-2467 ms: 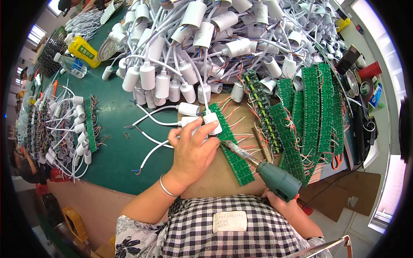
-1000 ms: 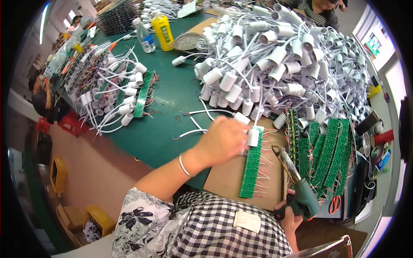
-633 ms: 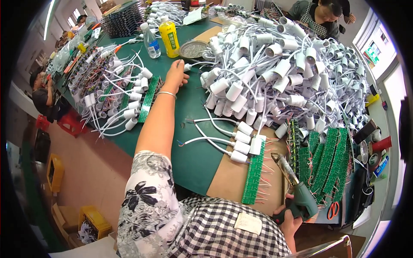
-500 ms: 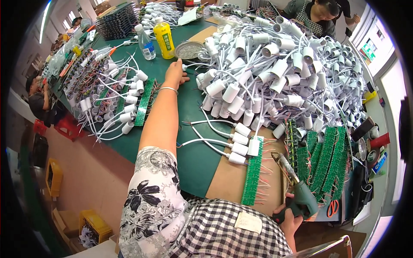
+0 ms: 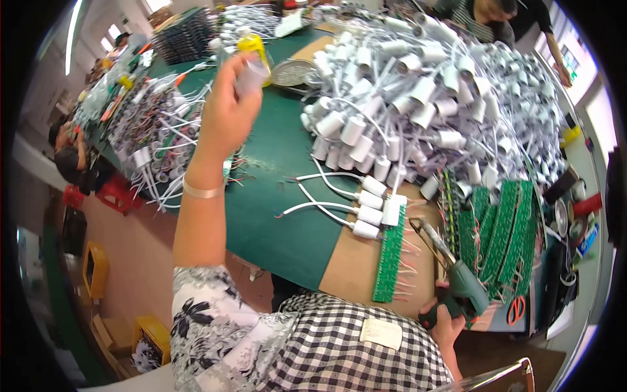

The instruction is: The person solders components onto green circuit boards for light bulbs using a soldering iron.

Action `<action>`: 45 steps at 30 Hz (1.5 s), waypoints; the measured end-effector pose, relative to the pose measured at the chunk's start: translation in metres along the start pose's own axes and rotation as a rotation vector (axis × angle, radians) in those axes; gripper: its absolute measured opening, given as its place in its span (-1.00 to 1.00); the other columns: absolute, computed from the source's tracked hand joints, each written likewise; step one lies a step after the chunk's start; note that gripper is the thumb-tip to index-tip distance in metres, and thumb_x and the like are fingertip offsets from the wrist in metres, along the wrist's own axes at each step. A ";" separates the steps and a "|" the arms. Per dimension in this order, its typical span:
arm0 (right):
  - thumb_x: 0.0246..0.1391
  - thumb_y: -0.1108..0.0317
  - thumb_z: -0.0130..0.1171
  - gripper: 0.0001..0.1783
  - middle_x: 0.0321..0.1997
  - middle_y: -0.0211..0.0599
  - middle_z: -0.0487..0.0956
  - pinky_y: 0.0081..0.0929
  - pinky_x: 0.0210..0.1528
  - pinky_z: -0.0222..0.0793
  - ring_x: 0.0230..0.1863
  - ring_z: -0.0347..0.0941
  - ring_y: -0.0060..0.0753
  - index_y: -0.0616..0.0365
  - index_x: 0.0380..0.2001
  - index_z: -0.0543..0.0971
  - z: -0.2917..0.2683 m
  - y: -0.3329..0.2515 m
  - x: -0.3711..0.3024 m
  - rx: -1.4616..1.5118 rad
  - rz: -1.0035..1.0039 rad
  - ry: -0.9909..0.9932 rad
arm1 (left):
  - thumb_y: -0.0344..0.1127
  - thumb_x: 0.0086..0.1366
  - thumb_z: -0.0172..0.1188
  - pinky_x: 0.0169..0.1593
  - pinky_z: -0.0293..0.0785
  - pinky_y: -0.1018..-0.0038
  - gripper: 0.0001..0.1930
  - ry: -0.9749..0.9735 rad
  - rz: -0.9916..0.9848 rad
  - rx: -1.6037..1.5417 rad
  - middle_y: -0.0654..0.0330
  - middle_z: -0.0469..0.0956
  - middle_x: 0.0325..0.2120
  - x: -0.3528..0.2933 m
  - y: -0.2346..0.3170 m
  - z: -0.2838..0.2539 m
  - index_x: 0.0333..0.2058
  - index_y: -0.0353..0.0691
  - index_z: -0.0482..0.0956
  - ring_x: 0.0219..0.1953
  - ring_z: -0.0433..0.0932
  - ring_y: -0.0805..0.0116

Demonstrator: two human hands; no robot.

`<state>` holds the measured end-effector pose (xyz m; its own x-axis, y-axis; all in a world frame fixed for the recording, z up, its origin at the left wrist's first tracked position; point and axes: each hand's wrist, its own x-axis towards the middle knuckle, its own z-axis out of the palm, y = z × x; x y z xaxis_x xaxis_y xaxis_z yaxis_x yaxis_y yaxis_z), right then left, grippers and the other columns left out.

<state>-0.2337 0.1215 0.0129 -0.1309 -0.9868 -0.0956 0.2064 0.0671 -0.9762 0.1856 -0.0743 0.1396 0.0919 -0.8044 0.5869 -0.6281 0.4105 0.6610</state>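
Note:
My left hand (image 5: 228,104) is raised over the far left of the table, fingers closed on a white lamp socket (image 5: 252,77), which is slightly blurred. At the lower right my right hand (image 5: 448,326) grips the handle of a green soldering gun (image 5: 467,289). The gun's metal tip points up and left, beside a green circuit board strip (image 5: 390,264) with thin wires along its right edge. Several white lamp sockets (image 5: 370,215) with cables lie at the strip's upper left, and one white piece (image 5: 394,210) rests on its top end.
A huge heap of white lamp sockets (image 5: 418,98) covers the far right. Stacked circuit boards (image 5: 499,228) and orange-handled scissors (image 5: 516,310) lie at the right. A round metal dish (image 5: 294,73) and a yellow bottle (image 5: 253,44) stand behind my left hand. Other people sit nearby.
My left hand has lifted from the table near the dish and moved left and closer, now with a white lamp socket in it. My right hand still holds the soldering gun.

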 end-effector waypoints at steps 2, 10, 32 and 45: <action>0.00 0.30 0.16 -0.42 -0.21 -0.07 0.52 -0.57 -0.49 0.37 -0.52 0.46 -0.46 0.42 0.04 0.29 0.002 0.007 -0.001 -0.048 -0.124 0.036 | -0.39 0.22 0.03 -0.21 0.37 0.50 -0.59 -0.213 0.171 0.082 0.14 0.45 -0.24 -0.042 0.026 0.027 0.06 -0.21 0.29 -0.35 0.44 0.40; -0.02 0.28 0.16 -0.40 -0.49 -0.19 0.53 -0.55 -0.34 0.35 -0.46 0.46 -0.42 0.44 0.05 0.32 -0.003 0.002 -0.009 -0.061 0.009 0.019 | -0.38 0.15 0.14 -0.38 0.38 0.46 -0.81 -0.618 -0.016 -0.204 0.13 0.44 -0.41 -0.160 0.060 0.107 -0.24 -0.23 0.48 -0.46 0.44 0.24; -0.11 0.57 -0.06 -0.39 0.06 -0.08 0.44 -0.44 -0.29 0.45 -0.44 0.50 -0.36 0.37 0.12 0.22 -0.026 -0.007 -0.018 -0.311 0.092 -0.193 | -0.38 -0.05 0.17 -0.06 0.32 0.26 -0.87 -0.538 0.727 0.254 0.30 0.47 -0.23 -0.136 0.051 0.138 -0.44 -0.17 0.52 -0.10 0.40 0.29; -0.20 0.57 -0.07 -0.37 -0.13 -0.11 0.49 -0.46 -0.32 0.45 -0.46 0.50 -0.39 0.37 0.08 0.27 -0.028 -0.013 -0.014 -0.405 0.098 -0.269 | -0.41 -0.13 0.24 -0.05 0.27 0.17 -0.81 -0.512 0.602 0.175 0.30 0.49 -0.22 -0.154 0.041 0.154 -0.45 -0.15 0.52 -0.09 0.41 0.20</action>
<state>-0.2614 0.1384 0.0218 0.1367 -0.9724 -0.1890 -0.1952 0.1606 -0.9675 0.0263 0.0003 0.0044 -0.6389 -0.5815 0.5035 -0.5734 0.7964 0.1923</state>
